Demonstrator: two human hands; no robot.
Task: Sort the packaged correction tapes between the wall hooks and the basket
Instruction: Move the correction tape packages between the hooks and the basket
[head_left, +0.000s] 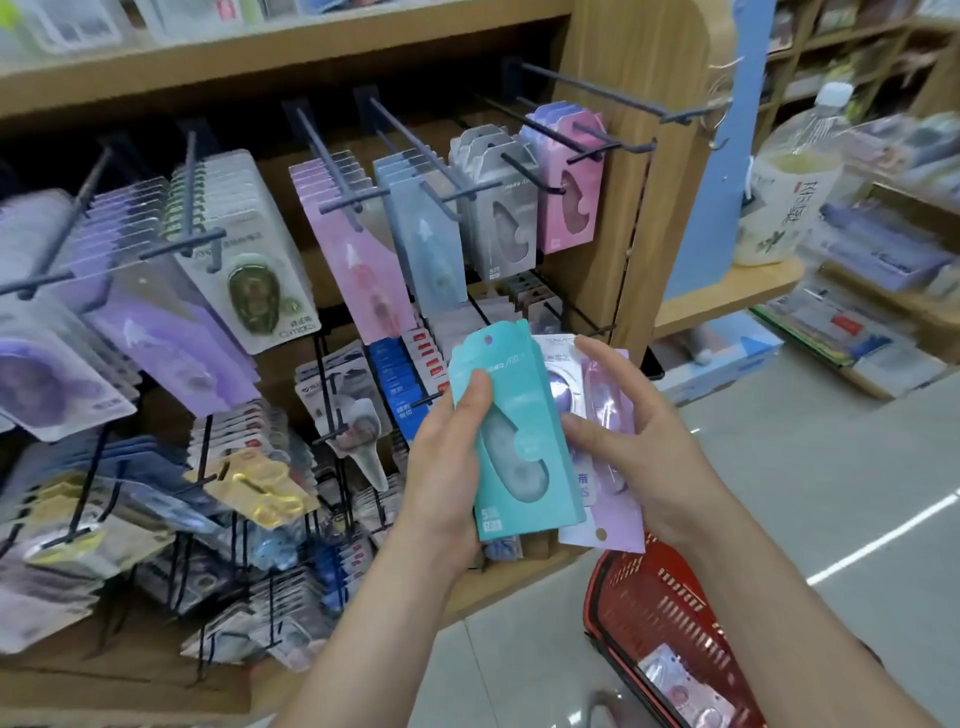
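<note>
Head view: the only camera, looking down over both forearms at a display rack (644, 171) of hung stationery.
Left hand (441, 467): its grip is clamped on the teal pack (519, 441), thumb across the front near the top and fingers behind, so the printed face stays readable.
Right hand (644, 441): its grip pinches the lilac pack (615, 519) and the white pack (558, 353) together, thumb in front and fingers over their right edge.
Why fanned: the three packs overlap like cards, teal foremost. This probably lets each design be checked against the hooks before choosing.
Wall hooks (415, 140): most carry rows of packs. Grey packs (498, 208) and pink packs (571, 197) hang near the rack's right edge.
Bare hook (613, 96): the top one at the right edge holds nothing.
Teal match: no matching teal row shows, though blur hides much.
Basket (670, 613): red, below the right forearm by the rack's lower right corner. Whether it stands on the floor or hangs from the arm is unclear.
In the basket: one loose pack (685, 691) lies inside.
Step in hand: judging where the teal pack belongs, hook or basket.
</note>
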